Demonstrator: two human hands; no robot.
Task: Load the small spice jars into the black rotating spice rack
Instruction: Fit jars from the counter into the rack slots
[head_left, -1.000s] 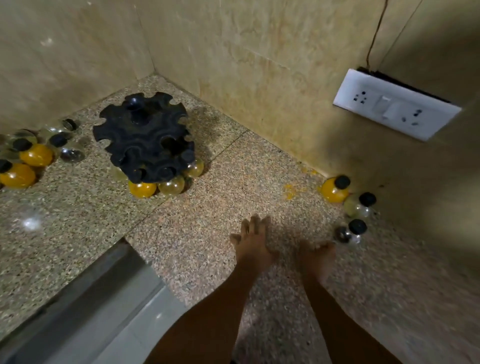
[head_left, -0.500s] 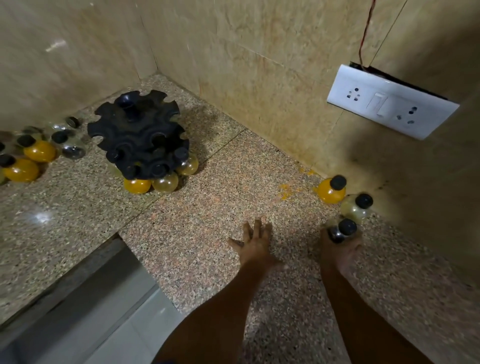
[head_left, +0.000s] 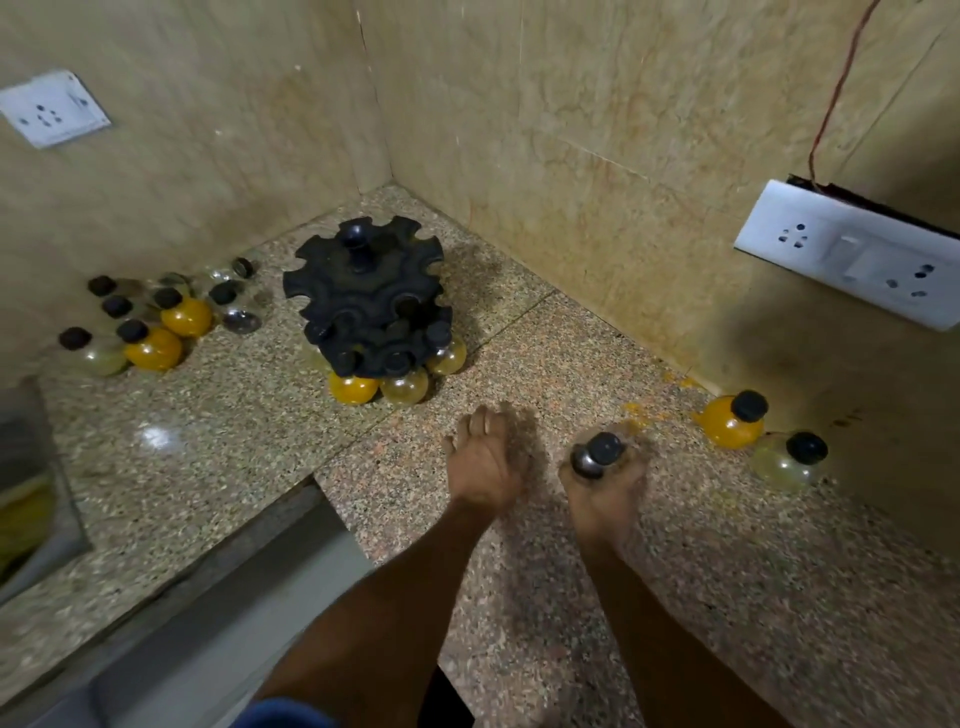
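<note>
At five o'clock from the black spice rack (head_left: 370, 306), the right hand (head_left: 602, 486) is gripping a small jar (head_left: 597, 454), probably clear; left hand (head_left: 485, 462) is resting open. Keep it upright, aiming for an empty slot.

Granite counter (head_left: 519, 338), tiled corner walls (head_left: 571, 104)

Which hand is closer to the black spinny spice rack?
Left. The left hand rests just below the black rotating plastic spice rack; the right hand, holding a black-capped jar, is farther right.
</note>
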